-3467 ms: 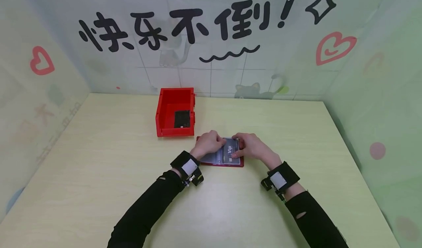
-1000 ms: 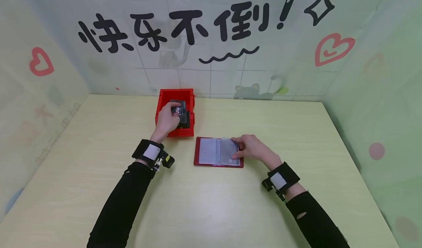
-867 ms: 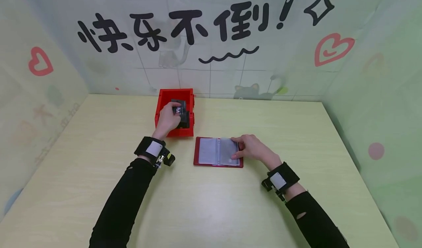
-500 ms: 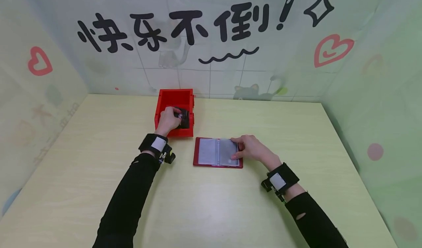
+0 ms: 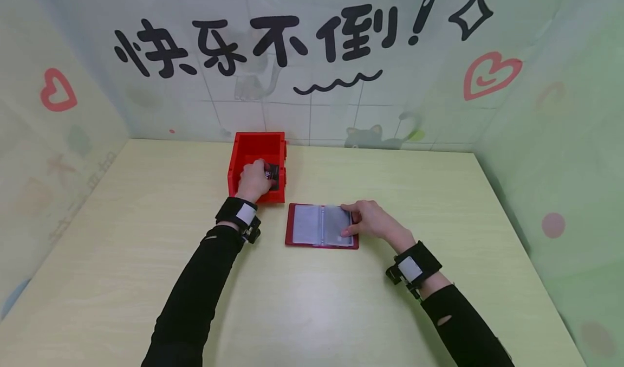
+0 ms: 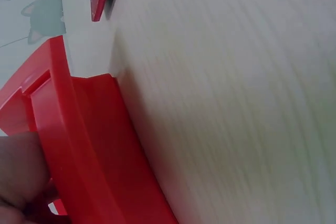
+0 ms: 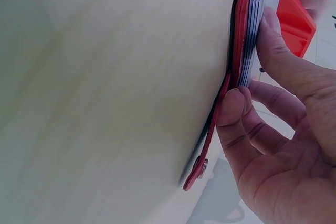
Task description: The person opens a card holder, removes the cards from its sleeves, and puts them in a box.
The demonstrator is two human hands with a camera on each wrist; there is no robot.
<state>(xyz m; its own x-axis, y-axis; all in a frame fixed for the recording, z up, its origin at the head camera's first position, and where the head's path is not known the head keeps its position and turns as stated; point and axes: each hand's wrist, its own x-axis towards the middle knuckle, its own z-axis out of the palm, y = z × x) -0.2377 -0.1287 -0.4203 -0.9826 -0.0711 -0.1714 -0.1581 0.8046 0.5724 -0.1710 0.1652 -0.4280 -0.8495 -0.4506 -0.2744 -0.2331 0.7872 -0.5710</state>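
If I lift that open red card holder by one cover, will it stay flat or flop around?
The open red card holder would probably flop: the right wrist view shows thin covers and loose clear sleeves fanned at the edge. It looks light. The right hand presses its right page, perhaps because it tends to swing shut.

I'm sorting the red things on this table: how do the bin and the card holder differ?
The bin is a deep open-topped box; the card holder lies flat, spread open like a booklet. The left hand reaches inside the bin; the right hand presses the card holder's right page. The card holder shows clear sleeves; the bin doesn't. Both are red.
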